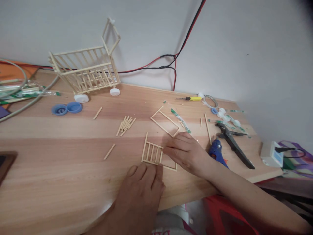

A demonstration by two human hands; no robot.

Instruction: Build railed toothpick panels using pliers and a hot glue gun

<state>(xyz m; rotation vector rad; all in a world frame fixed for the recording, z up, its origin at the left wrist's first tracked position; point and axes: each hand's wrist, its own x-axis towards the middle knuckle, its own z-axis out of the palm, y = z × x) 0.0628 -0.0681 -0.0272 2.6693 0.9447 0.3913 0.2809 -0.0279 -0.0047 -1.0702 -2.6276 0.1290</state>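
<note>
Touching a slatted wooden-stick frame [152, 153] toward the table's [49, 176] near edge in the head view, the left hand [143, 186] rests curled fingers at its lower rail; the right hand [187, 153] sets bunched fingertips by its upper rail. Whether either grips it, I cannot tell. Beyond lies a stick rectangle [162, 127]; a stick-built cart [86, 69] stands along the far edge, a blue glue gun [216, 152] toward the right.

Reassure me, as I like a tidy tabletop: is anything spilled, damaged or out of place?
Nothing looks spilled or damaged. The green-and-clear plastic wrapper strip does look out of place: it lies loose, like litter, beside the wooden-stick rectangle, close to the right hand.
</note>
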